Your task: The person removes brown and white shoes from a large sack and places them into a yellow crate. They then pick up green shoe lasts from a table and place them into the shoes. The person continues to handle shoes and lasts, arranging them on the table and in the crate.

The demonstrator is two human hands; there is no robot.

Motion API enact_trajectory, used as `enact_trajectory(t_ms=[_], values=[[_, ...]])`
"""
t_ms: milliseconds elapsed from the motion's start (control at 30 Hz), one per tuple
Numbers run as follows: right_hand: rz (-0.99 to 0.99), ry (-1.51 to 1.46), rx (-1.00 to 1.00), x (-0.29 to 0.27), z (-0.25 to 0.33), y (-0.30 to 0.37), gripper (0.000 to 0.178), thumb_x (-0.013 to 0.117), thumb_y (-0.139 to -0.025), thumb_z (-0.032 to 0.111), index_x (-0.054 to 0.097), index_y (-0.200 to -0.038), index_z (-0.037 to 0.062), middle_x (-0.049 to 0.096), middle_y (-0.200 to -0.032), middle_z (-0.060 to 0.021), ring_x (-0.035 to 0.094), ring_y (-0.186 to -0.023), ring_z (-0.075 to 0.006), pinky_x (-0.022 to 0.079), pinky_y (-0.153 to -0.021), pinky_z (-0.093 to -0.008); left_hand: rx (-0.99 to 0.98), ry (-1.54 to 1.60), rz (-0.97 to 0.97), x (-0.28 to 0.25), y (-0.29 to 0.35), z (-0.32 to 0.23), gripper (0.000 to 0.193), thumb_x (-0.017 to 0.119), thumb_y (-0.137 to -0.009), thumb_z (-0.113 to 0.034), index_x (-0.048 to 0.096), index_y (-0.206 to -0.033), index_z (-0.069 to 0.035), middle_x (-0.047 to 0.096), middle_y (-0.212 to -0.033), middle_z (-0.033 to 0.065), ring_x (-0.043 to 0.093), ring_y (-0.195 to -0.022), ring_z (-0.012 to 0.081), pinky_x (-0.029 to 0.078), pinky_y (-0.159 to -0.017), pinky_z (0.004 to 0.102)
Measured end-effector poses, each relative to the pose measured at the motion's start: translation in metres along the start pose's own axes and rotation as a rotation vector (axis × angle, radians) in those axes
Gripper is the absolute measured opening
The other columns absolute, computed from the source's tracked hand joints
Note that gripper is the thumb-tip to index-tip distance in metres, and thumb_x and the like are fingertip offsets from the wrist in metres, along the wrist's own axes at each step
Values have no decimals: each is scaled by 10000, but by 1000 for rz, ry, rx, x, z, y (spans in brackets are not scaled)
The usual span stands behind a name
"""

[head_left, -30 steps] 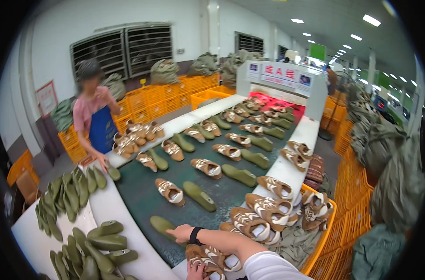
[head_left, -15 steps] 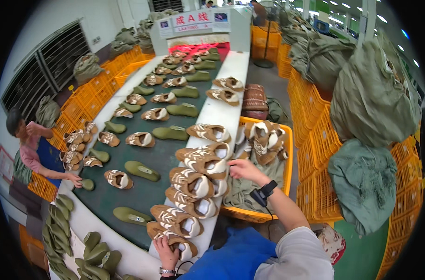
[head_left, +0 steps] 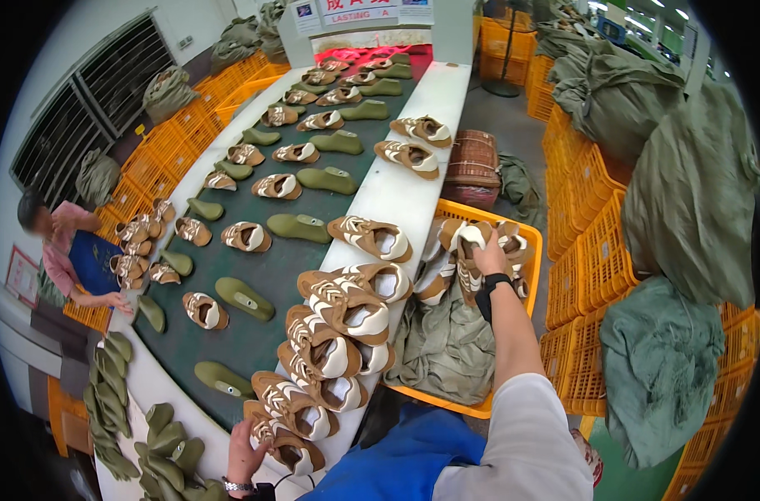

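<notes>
My left hand (head_left: 246,451) is at the near end of the white ledge, its fingers closed on the edge of a brown-and-white shoe upper (head_left: 296,453). More shoe uppers lie overlapped in a row along the ledge, such as a brown upper (head_left: 346,305) with white stripes. Over the yellow crate (head_left: 446,402) to the right, my right hand (head_left: 490,253) grips a shoe upper (head_left: 473,237) on a bunched pile. Part of its fingers is hidden. Grey-green cloth (head_left: 442,346) lines the crate.
A dark green conveyor (head_left: 255,338) carries uppers and green shoe lasts (head_left: 244,298) in rows. Loose lasts (head_left: 167,447) are heaped at the near left. A co-worker (head_left: 67,242) reaches in from the left. Stacked yellow crates (head_left: 593,292) and a large cloth sack (head_left: 689,192) line the right.
My right hand has left the ledge and moved right and up into the crate, onto the pile of uppers. My left hand stays at the nearest upper. The view has shifted slightly.
</notes>
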State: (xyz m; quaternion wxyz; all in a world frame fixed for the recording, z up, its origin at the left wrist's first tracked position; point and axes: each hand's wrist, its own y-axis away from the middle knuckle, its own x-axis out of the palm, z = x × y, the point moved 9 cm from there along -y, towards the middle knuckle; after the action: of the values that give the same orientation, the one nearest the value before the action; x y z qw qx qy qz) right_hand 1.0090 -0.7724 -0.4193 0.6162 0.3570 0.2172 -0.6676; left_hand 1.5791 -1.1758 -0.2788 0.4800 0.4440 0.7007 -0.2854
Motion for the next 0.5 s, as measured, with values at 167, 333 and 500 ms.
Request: enact_trajectory(t_ms=[167,333,500], values=[[87,-917,-239,-27,7,32,379,498,-801,-54,526,-1175,3,616,-1066,-119,594,-1008,-235,479,-853,-332,-43,264,-50,-41,-30,-74,474,697,-706,-60,534,-1147,-6,605,-1057,185,588,-972,338,463,-840,369],[308,-1605,145,-45,14,118,296,449,-861,25,525,-1140,-42,600,-1098,-134,585,-1016,-257,469,-895,-373,161,499,187,-7,-81,-174,657,726,-757,-177,411,-1314,-25,483,-1294,178,538,-1107,282,424,-931,345],[595,-1751,280,-18,66,239,382,427,-914,142,431,-1280,33,528,-1232,-144,556,-1079,-275,444,-953,-417,350,851,194,-3,-99,-247,619,724,-744,-130,436,-1278,-8,502,-1283,123,485,-1176,253,389,-981,366]])
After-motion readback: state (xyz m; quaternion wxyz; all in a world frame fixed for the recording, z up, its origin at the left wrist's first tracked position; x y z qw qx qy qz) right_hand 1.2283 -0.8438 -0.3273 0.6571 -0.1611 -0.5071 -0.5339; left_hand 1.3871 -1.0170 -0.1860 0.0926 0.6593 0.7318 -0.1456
